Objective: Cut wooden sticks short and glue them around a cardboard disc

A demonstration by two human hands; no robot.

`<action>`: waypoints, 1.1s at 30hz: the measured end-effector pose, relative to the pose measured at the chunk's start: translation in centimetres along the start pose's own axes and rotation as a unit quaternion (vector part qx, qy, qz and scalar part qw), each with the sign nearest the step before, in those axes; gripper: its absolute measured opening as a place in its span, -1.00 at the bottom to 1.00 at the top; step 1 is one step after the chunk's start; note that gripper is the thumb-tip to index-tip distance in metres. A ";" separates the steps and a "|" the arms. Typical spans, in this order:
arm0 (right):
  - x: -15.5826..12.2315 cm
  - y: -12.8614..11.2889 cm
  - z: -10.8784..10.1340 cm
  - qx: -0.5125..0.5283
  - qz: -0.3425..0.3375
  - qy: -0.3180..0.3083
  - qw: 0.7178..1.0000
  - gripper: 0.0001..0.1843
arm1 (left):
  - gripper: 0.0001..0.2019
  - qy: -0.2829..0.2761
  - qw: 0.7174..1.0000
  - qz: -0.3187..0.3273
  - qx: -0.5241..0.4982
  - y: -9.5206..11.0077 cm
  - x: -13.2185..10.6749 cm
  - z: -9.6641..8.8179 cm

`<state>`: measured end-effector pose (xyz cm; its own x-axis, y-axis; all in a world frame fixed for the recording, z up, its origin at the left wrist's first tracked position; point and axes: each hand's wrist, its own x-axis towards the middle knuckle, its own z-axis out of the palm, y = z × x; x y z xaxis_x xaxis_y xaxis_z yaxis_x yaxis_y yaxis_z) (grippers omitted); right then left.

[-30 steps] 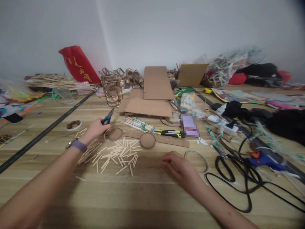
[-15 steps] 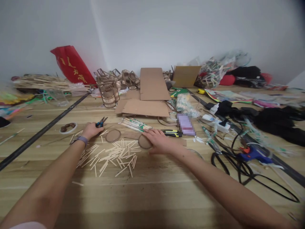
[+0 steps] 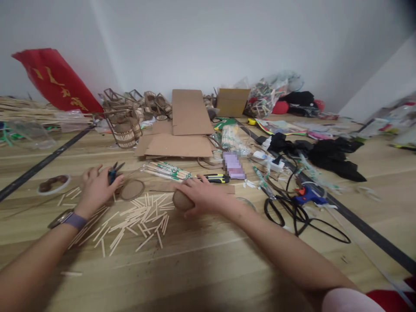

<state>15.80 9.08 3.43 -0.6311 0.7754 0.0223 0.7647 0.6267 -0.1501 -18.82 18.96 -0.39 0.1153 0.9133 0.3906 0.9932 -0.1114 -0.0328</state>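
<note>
Cardboard disc under right hand

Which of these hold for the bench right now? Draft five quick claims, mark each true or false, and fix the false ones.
1. The right grip is on a brown disc. True.
2. The left grip is at the yellow-and-black cutter. False: the left grip is at the blue-handled pliers.
3. The short sticks are all inside the white dish. False: they lie scattered on the table.
4. A second disc lies left of the first. True.
5. The blue glue gun lies left of the sticks. False: it lies to their right.
</note>
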 end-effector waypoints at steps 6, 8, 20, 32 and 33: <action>-6.3 -1.6 1.7 0.042 0.028 -0.031 0.998 -0.11 | -0.40 0.043 0.993 0.103 -0.031 4.5 -1.5 -0.7; -8.3 -1.7 1.9 0.080 0.046 -0.006 0.996 -0.15 | -0.40 0.055 0.987 0.139 -0.063 6.1 -1.9 -1.1; -27.2 13.3 -3.8 0.018 0.659 0.199 0.725 -0.68 | -0.55 0.082 0.956 0.241 -0.149 9.7 -3.1 -3.8; -27.3 21.9 -3.4 0.077 0.665 0.151 0.727 -0.66 | -0.67 0.067 0.930 0.298 -0.203 10.2 -4.9 -4.7; -27.5 22.2 -3.4 0.086 0.654 0.176 0.731 -0.67 | -0.67 0.070 0.930 0.295 -0.209 10.1 -5.1 -4.8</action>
<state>50.59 1.88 2.81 0.7210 0.6930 -0.0034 0.6368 -0.6645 -0.3911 -9.50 11.25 1.70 0.6067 0.5875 0.5355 0.6616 -0.7466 0.0696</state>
